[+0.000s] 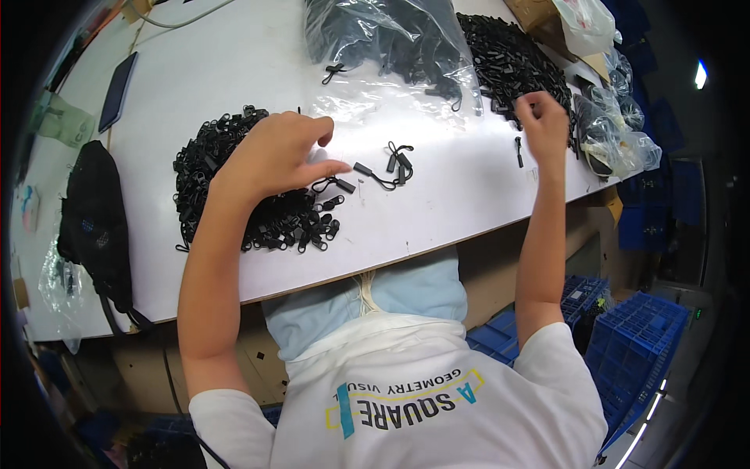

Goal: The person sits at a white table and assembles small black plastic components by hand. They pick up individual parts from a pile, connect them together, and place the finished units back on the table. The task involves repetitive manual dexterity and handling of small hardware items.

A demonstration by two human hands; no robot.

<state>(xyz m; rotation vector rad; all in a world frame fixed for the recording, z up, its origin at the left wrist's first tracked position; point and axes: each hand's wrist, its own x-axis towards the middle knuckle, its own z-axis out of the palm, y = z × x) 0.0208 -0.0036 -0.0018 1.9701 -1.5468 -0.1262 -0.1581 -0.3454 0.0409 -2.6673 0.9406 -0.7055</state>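
My left hand [275, 152] is over the near-right part of a heap of black zipper sliders [205, 148]. Its thumb stretches away from the curled index finger, and I see nothing between them. Just below that thumb lies a black cord zipper pull [342, 185], with more looped cord pulls [400, 168] to the right. My right hand [544, 121] is at the near edge of a second heap, of small black pieces [516, 59]. Its fingertips are pinched together; whatever they hold is hidden. A single black piece [519, 152] rests on the table beside that hand.
A clear plastic bag [391, 47] of black cords lies at the far middle of the white table [437, 203]. At left are a phone [118, 91] and a black cloth bag [95, 227]. Crumpled plastic bags [617, 133] sit at right, with blue crates [633, 344] below the table.
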